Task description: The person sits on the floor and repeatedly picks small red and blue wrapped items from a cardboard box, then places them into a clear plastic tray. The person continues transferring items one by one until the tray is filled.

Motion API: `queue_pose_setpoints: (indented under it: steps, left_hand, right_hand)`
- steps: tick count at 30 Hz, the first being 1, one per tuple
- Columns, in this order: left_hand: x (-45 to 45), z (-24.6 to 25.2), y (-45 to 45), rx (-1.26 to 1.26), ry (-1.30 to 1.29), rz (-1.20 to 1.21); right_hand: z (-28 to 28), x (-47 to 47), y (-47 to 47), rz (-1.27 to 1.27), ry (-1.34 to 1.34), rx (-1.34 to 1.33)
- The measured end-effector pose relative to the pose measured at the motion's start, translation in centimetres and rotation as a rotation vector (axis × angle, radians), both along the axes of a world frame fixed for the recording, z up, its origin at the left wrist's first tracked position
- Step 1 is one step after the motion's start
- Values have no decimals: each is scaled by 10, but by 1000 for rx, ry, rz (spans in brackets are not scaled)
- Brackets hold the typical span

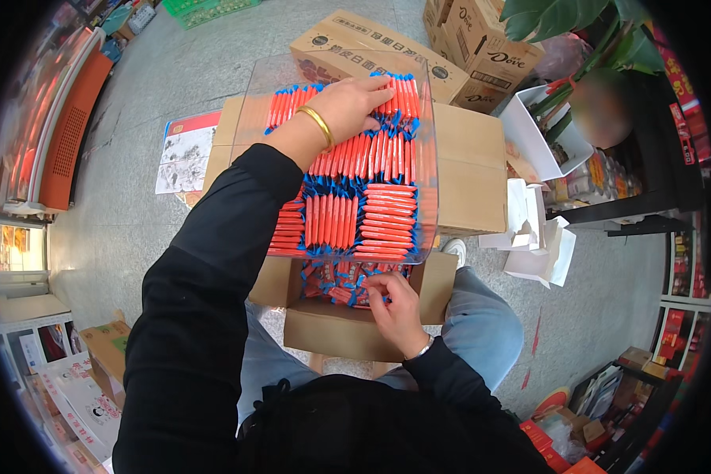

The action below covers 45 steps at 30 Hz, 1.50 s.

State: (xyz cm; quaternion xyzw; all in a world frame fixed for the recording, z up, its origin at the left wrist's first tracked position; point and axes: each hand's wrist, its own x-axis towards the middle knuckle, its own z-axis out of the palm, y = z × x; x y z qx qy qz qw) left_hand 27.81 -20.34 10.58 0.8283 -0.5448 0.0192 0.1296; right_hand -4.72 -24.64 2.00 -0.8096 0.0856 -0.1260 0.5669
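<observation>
My left hand [346,103], with a gold bangle at the wrist, reaches into a clear plastic bin [428,237]. Its thumb and fingers span the left end of the far-right row of red-and-blue wrapped packets [406,98], gripping a packet there. More packets [332,222] stand on edge in tight rows, while others [389,222] are stacked flat at the near right. Below the bin's near edge, an open cardboard carton [343,332] holds loose packets [335,281]. Over these is my right hand [397,311], fingers curled and fingertips at the packets; whether one is pinched cannot be told.
A closed carton [471,169] lies right of the bin. Beyond are a long printed carton [367,47] and Dove cartons [492,53]. White boxes [539,249] and a potted plant's white planter [539,136] stand at right. My knee [486,326] is beside the open carton.
</observation>
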Motion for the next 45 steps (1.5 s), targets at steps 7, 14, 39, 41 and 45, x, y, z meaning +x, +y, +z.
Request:
queue_pose_setpoints:
  steps: [7,14,39,41,45]
  left_hand:
    - [-1,-2,13,-272,202,136]
    - [-11,-13,6,-360,-22,82]
    - [-36,21,57,-495,603,337]
    - [-50,42,72,-586,686,374]
    - [-106,60,110,-1011,1064,140]
  right_hand:
    - [1,-1,-1,5,-11,8]
    - [4,-3,-1,4,3,11]
    - [-36,-11,2,-27,116,-77]
    - [-46,-13,3,-32,109,-103]
    - [-73,-22,-5,-48,162,-206]
